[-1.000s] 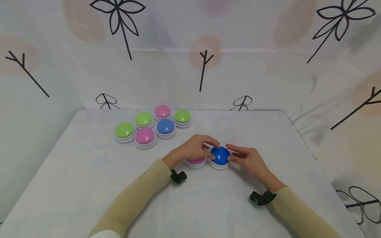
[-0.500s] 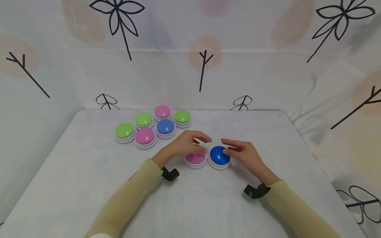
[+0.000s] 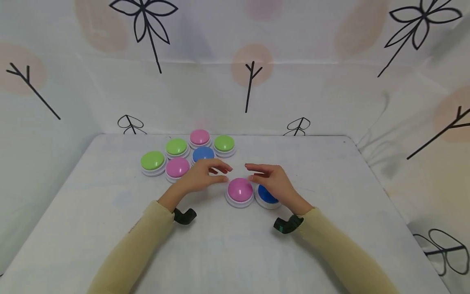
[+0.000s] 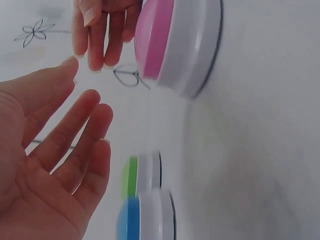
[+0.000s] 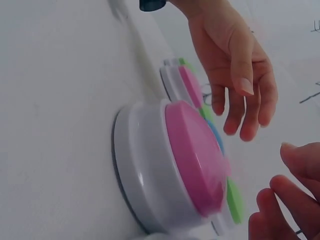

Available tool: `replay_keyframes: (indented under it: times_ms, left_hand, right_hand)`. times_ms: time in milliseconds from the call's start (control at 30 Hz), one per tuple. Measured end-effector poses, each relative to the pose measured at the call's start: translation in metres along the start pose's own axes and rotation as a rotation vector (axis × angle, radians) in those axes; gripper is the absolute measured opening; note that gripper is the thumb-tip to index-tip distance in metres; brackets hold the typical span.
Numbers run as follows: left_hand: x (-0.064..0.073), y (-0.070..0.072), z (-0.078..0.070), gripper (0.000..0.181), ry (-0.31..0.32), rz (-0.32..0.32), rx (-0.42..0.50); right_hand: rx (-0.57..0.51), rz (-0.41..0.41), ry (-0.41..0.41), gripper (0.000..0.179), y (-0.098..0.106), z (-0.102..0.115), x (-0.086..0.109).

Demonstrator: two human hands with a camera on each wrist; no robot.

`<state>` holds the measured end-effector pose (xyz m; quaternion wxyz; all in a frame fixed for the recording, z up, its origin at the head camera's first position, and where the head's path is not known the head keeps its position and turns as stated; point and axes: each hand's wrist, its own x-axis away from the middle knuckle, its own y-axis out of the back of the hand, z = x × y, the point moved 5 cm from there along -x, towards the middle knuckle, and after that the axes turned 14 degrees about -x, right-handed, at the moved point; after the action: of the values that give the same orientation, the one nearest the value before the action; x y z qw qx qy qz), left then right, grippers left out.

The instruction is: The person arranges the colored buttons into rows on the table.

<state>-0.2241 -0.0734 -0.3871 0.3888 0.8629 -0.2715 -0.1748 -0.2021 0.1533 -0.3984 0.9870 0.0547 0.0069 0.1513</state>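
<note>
A pink dome button [image 3: 240, 190] on a white round base sits on the table in front of my hands, with a dark blue dome button [image 3: 267, 195] close at its right. My left hand [image 3: 198, 175] hovers to the pink button's upper left, fingers loosely extended, holding nothing. Above and between the two buttons, my right hand [image 3: 275, 181] reaches leftward with its fingers apart, also holding nothing; it hides part of the blue dome. In the right wrist view the pink button [image 5: 192, 155] stands large between the hands, and neither hand visibly grips it.
At the back left several more buttons form a cluster: green [image 3: 152, 161], pink [image 3: 178, 168], lighter blue [image 3: 203, 153] and others. My left hand partly covers the nearest ones. The white table [image 3: 220, 257] meets a patterned cloth wall [image 3: 198, 90] at the back.
Both hands have moved left, away from the dark blue button to around and above the pink one. The right hand's fingers have left the blue dome. The buttons have stayed in place.
</note>
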Motion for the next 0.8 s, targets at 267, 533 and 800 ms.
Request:
replay_keyframes:
  times_ms: [267,533,800]
  left_hand:
    - [0.036,0.033,0.035,0.036,0.146,-0.097,-0.035]
    - [0.068,0.062,0.059,0.036,0.264,-0.218,-0.033]
    - [0.081,0.068,0.080,0.037,0.304,-0.254,-0.069]
  right_hand:
    - [-0.048,0.061,0.007,0.039,-0.040,0.003,-0.023]
    - [-0.043,0.146,0.023,0.039,-0.082,0.007,-0.049]
    - [-0.085,0.171,0.105,0.036,-0.117,0.011,-0.072]
